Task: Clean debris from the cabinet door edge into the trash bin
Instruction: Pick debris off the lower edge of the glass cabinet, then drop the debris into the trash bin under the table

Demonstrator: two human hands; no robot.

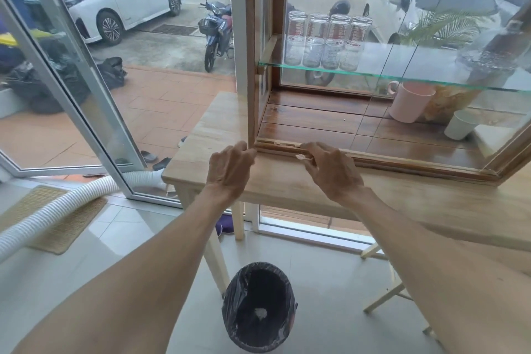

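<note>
A wooden glass cabinet stands on a light wooden table (287, 184), with its door (249, 66) swung open edge-on at the left. Pale debris (280, 143) lies along the cabinet's bottom front rail. My left hand (230, 169) is curled, its fingertips at the bottom corner of the door edge. Beside it, my right hand (330, 167) rests on the rail and pinches a small pale scrap (301, 157) between thumb and fingers. A trash bin (258, 307) lined with a black bag stands on the floor below, a bit of white waste at its bottom.
Several glass jars (327, 40) stand on the glass shelf (402, 76); a pink cup (411, 105) and a white cup (459, 123) sit on the cabinet floor. A white corrugated hose (57, 210) and a mat lie at the left, by an open glass door (86, 89).
</note>
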